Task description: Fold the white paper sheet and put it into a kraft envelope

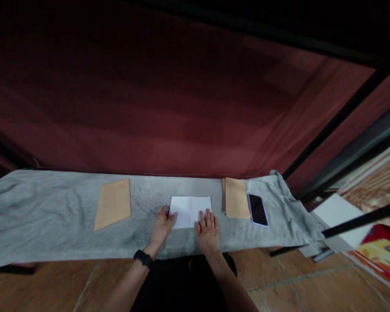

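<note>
A white sheet of paper (190, 209) lies flat on the grey cloth (52, 225) in front of me. My left hand (163, 226) rests at the sheet's lower left corner, thumb touching its left edge; a black watch sits on that wrist. My right hand (207, 229) lies palm down with fingers spread on the sheet's lower right part. Neither hand grips anything. A brown envelope (113, 203) lies to the left. A stack of brown envelopes (235, 197) lies to the right.
A black phone (258, 209) lies face up right of the stack. A dark red curtain (169, 108) hangs behind the cloth-covered table. Black metal bars (331, 125) slant at the right, above a white board (339, 216) and colourful printed sheets (381, 255). Tiled floor below.
</note>
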Motion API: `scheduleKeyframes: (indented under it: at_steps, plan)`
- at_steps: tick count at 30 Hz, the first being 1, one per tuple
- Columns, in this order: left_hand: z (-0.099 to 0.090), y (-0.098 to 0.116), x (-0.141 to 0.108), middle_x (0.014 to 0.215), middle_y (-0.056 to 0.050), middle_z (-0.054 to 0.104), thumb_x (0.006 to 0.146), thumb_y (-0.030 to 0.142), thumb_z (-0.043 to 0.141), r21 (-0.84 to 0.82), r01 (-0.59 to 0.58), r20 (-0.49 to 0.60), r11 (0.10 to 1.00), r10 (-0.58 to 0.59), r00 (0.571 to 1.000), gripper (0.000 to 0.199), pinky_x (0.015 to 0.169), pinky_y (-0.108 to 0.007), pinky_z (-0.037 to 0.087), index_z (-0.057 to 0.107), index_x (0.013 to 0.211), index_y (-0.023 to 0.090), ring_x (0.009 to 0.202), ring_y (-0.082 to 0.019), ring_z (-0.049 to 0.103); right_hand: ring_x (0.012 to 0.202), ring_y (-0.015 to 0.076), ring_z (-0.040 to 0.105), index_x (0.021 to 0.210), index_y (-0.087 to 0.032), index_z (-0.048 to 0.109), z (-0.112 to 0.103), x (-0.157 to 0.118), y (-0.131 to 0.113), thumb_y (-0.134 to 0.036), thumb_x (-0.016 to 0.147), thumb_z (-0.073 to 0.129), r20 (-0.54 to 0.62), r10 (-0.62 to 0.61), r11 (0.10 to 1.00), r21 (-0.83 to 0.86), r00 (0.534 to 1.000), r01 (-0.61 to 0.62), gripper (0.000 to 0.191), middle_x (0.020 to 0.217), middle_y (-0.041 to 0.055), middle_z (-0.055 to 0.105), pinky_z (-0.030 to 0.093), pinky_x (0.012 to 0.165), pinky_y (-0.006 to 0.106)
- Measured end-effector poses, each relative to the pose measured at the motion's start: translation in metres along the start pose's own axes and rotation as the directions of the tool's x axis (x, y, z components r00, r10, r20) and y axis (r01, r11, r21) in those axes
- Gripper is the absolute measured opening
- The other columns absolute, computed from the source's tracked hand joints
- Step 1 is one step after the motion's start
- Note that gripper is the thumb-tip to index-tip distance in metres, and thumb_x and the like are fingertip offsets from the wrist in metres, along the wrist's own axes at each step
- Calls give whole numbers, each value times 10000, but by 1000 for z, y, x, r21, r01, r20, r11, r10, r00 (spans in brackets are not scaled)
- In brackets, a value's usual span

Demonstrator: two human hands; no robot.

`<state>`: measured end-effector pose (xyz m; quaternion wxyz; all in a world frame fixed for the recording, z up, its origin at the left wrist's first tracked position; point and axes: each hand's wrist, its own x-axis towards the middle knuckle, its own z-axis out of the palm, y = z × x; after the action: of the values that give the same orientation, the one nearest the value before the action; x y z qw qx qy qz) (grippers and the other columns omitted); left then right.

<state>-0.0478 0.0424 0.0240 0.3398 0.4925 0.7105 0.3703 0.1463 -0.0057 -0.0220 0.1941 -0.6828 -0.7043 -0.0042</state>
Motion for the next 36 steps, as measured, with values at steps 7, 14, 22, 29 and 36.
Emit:
scheduleKeyframes:
  at_steps: [7,14,22,29,36]
  plan:
    - [-11,13,-15,712,-48,708,701,321,703,-288,38,-12,957,-44,999,259,555,-287,492,629,886,156,637,-210,671,1436,305,347,1466,-188,472,3,-2,2,-314,1011,441,-64,-17,997,77,998,22,473,1567,143,343,271,1154,508]
    - [-35,60,-16,707,-1,661,779,417,641,-280,-190,-193,941,139,971,232,644,-281,495,652,796,186,713,-192,643,1398,271,415,1433,-218,506,13,6,17,-407,996,409,-87,92,842,539,992,-31,486,1498,108,476,294,1159,518]
    - [-39,56,-43,1226,-67,683,968,201,460,284,-818,45,500,845,532,216,1037,-411,493,655,1060,227,1197,-214,602,1373,266,449,1452,-154,466,8,8,31,-488,975,381,-50,309,606,780,950,-156,588,1474,137,496,362,1140,469]
    - [-12,-30,-73,1357,-31,633,959,149,460,286,-852,395,438,756,521,301,1124,-450,443,658,1158,257,1293,-204,549,1269,237,561,1272,-191,644,-18,2,40,-357,967,387,-40,164,627,776,986,-72,432,1335,98,633,428,1095,425]
    - [-25,-35,-73,1508,-32,494,904,156,534,233,-800,502,553,636,586,511,1142,-445,408,525,1392,306,1368,-216,473,1207,191,613,1294,-273,645,-38,35,26,-274,995,405,144,-270,836,525,952,158,384,1308,-2,660,485,1041,349]
